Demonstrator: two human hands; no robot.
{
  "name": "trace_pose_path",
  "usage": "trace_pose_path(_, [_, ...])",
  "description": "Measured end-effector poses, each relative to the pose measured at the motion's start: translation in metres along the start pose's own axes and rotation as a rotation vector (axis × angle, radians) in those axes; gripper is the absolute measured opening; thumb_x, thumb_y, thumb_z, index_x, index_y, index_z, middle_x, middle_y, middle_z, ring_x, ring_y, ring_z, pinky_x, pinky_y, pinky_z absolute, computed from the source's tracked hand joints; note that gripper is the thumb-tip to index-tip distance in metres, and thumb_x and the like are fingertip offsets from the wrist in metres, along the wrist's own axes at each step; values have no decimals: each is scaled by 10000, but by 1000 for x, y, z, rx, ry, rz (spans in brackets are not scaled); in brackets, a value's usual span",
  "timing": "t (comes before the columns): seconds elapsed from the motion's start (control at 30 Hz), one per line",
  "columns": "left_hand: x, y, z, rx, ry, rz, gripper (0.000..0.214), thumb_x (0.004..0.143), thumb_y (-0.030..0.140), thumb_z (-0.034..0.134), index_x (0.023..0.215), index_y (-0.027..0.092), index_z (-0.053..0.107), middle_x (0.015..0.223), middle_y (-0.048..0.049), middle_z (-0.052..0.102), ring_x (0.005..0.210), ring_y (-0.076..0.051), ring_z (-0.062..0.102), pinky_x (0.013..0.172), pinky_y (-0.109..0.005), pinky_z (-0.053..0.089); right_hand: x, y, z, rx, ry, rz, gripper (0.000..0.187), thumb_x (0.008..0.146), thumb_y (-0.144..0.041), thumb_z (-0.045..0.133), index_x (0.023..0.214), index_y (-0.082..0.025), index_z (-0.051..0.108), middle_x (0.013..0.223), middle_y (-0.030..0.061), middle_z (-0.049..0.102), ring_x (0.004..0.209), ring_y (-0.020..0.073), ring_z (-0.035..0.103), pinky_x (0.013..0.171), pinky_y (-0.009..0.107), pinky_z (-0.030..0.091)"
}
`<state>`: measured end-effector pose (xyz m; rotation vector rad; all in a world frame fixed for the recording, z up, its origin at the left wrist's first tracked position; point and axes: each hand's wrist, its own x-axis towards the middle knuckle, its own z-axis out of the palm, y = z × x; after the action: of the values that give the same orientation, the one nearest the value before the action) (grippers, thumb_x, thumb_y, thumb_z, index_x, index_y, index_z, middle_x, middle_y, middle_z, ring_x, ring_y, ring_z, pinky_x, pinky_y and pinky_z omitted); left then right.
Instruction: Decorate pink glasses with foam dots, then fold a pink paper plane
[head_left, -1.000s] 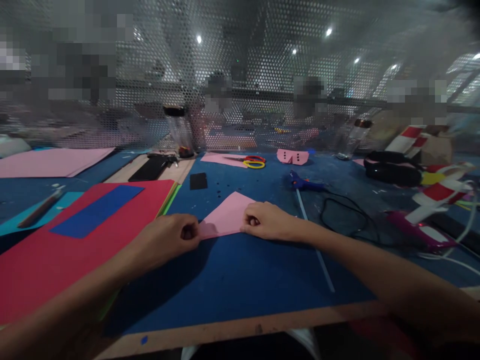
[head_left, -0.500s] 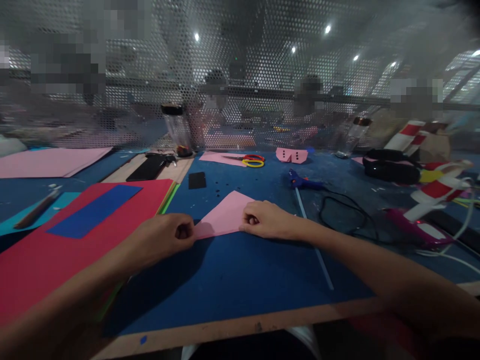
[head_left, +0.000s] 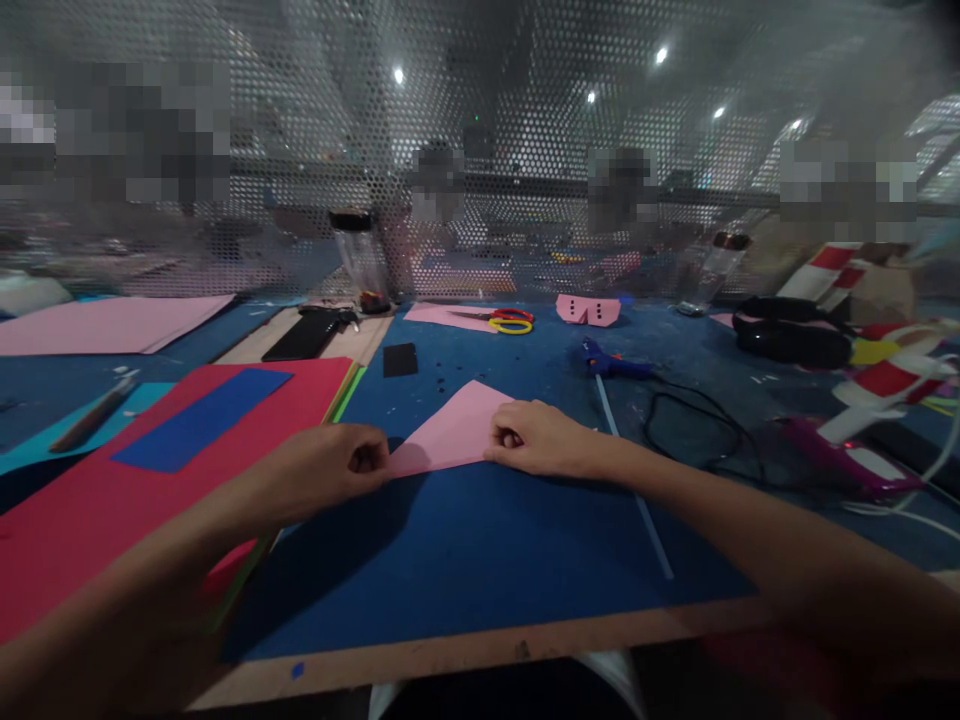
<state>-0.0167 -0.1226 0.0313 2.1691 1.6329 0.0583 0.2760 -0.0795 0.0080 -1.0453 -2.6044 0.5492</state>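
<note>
A triangular piece of pink paper, apparently folded, lies on the blue tabletop with its peak pointing away from me. My left hand pinches its left corner, thumb and fingers curled together. At the right end of the same sheet, my right hand is closed with its fingertips on the lower edge; the corner beneath is hidden. Beyond the sheet lie red-and-yellow scissors on a pink paper strip, a black square and a small pink cut-out with black dots.
On the left is a stack of red paper bearing a blue strip. A blue glue gun with its glue stick and black cable lies right. A purple device, headphones and a perforated metal screen are farther off.
The view has shifted slightly, so things on the table appear a little farther right. Both hands keep their hold on the pink paper, which looks the same.
</note>
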Motion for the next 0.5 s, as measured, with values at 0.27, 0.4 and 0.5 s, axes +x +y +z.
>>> trace_pose_path(0.27, [-2,1,-12,26,-73,-1,306,843,488,545,783,203,639,743,-13,651,670,-164,546,585,-261,335,0,-1,0,-4,-2,7,152,869,-280,630,759,-181,600,767,-3,644,689,121,514,640,269,303])
trace_pose_path(0.4, [-4,-6,-14,8,-82,16,311,843,491,558,758,208,654,730,-15,651,671,-166,551,583,-265,329,0,-1,0,-2,4,15,152,859,-276,641,750,-181,594,760,-4,639,682,120,505,631,268,298])
trace_pose_path(0.5, [-2,-18,-14,-14,-104,17,276,835,462,577,747,216,666,727,-27,659,664,-174,552,562,-276,315,0,0,1,-13,5,10,151,862,-278,638,754,-181,599,766,-2,640,681,121,503,627,268,297])
